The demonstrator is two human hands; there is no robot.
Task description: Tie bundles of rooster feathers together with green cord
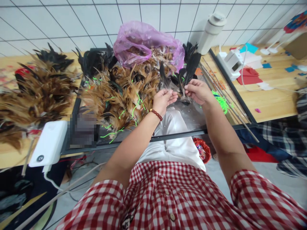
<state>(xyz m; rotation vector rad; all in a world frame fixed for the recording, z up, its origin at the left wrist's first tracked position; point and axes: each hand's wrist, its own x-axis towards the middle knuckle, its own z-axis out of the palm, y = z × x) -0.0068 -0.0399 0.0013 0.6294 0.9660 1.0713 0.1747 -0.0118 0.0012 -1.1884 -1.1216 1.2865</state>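
Observation:
Over the dark tray-like board [153,138], my right hand [198,91] pinches the lower end of a long black feather [192,66] between thumb and fingertips. Close by on its left, my left hand [165,99] has thumb and forefinger pressed together, the other fingers loosely stretched. A smaller dark feather [163,75] rises just behind those fingertips; whether they grip it or a thread I cannot tell. Brown feather bunches [134,86], several tied with bright green string, lie heaped left of my hands.
A pink plastic bag [134,38] of feathers stands behind the heap. More feathers [43,86] and a white power bank [49,140] sit left. Rightward are green strings [221,101], thin sticks [225,92], a bottle [212,32] and a power strip [229,64].

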